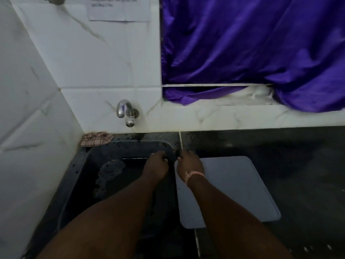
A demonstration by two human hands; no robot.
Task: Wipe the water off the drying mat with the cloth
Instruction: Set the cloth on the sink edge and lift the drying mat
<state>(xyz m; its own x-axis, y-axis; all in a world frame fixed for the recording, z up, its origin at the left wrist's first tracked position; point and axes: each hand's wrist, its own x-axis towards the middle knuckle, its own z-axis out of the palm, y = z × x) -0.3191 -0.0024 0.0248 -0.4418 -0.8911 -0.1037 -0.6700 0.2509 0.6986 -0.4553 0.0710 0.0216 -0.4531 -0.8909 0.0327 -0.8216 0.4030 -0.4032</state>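
The grey drying mat (229, 191) lies flat on the dark counter, just right of the sink. A checked pink-and-brown cloth (97, 138) sits bunched in the back corner against the wall, behind the sink and away from both hands. My left hand (156, 164) and my right hand (189, 164) are close together at the sink's far right rim, fingers curled downward. It is too dark to see whether they hold anything. My right wrist lies over the mat's far left corner.
The dark sink (112, 146) holds water with some foam (110, 171). A chrome tap (126, 112) juts from the white tiled wall above it. A purple curtain (252, 49) hangs over a ledge at the back right. Wet dark counter (280, 146) surrounds the mat.
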